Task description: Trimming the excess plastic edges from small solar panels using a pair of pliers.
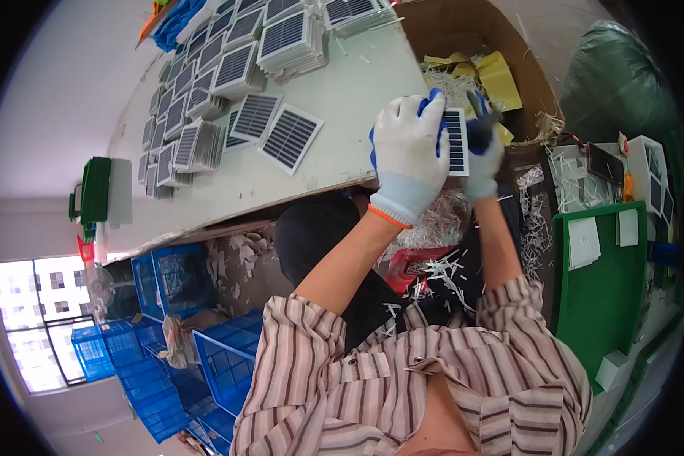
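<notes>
My left hand (pixel 408 156), in a white glove with blue fingertips, grips a small square solar panel (pixel 455 140) by its left side. My right hand (pixel 482 152), gloved the same way, is closed on the panel's right edge and holds a dark tool (pixel 485 120) against it. Both hands are raised over the near edge of the white table (pixel 357 91), above my lap. Part of the panel is hidden behind my fingers.
Stacks and rows of small solar panels (pixel 205 83) cover the table. A cardboard box (pixel 471 45) holds yellow scraps and white shreds. Shreds litter my lap (pixel 441 266). A green tray (pixel 600 296) stands at the right, blue crates (pixel 167 357) on the floor at left.
</notes>
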Tool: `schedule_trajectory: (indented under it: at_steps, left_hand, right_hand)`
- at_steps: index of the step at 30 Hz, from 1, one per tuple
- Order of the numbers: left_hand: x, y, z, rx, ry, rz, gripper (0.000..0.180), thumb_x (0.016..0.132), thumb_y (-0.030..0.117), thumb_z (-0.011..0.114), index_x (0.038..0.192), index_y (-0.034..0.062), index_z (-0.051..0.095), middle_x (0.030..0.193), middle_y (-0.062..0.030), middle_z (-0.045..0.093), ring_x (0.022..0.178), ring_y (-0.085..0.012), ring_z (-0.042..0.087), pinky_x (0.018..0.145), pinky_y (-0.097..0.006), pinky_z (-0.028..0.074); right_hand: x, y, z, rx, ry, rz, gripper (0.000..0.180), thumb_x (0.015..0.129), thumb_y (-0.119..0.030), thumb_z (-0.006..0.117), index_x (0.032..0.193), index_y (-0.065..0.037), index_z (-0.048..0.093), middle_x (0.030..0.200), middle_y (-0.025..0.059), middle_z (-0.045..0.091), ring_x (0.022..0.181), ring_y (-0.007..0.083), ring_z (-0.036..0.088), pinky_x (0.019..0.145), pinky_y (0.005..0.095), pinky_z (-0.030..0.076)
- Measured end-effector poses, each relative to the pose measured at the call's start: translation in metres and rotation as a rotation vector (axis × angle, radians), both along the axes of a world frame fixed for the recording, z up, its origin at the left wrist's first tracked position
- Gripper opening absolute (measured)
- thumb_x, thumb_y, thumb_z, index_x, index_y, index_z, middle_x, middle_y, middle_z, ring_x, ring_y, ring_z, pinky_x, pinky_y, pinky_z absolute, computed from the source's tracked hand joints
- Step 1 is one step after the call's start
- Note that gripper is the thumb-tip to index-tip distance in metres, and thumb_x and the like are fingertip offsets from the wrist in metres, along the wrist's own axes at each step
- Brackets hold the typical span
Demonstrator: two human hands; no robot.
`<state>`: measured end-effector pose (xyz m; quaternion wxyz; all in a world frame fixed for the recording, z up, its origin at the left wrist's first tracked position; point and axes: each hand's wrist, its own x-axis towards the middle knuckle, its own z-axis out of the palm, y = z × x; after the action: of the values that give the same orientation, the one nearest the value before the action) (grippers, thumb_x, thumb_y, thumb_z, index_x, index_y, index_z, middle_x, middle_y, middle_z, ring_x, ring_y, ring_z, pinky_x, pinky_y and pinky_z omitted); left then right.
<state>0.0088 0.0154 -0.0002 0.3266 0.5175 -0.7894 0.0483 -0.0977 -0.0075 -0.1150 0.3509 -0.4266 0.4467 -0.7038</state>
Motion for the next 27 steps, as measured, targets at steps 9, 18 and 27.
schedule_trajectory:
  at_steps: [9,18,27]
  left_hand:
    - [0.105,-0.008,0.019,-0.02,-0.27,0.169,0.067,0.074,0.037,0.067,0.128,0.004,0.046,0.125,-0.0215,0.05,0.119,-0.0426,0.042,0.101,-0.049,0.031]
    - [0.069,0.026,0.023,0.203,-0.177,-0.225,0.044,0.081,0.009,0.054,0.124,0.0057,0.053,0.127,-0.0177,0.051,0.118,-0.0357,0.046,0.101,-0.041,0.035]
    - [0.071,-0.004,0.01,0.079,-0.256,0.027,0.043,0.079,0.019,0.061,0.119,0.0056,0.057,0.118,-0.0194,0.055,0.109,-0.0352,0.051,0.095,-0.042,0.039]
  right_hand:
    - [-0.14,0.078,0.052,-0.005,0.408,0.15,0.024,0.077,0.002,0.061,0.101,0.003,0.063,0.086,0.0039,0.066,0.08,0.01,0.062,0.069,0.0221,0.048]
    - [-0.363,0.147,0.011,1.01,0.702,0.145,0.022,0.075,-0.023,0.073,0.073,-0.005,0.061,0.056,-0.0001,0.053,0.047,0.0098,0.051,0.036,0.0269,0.038]
    - [-0.3,0.144,-0.002,0.878,1.257,-0.283,0.032,0.082,-0.035,0.063,0.098,-0.008,0.058,0.083,0.0182,0.064,0.077,0.0389,0.06,0.066,0.0444,0.048]
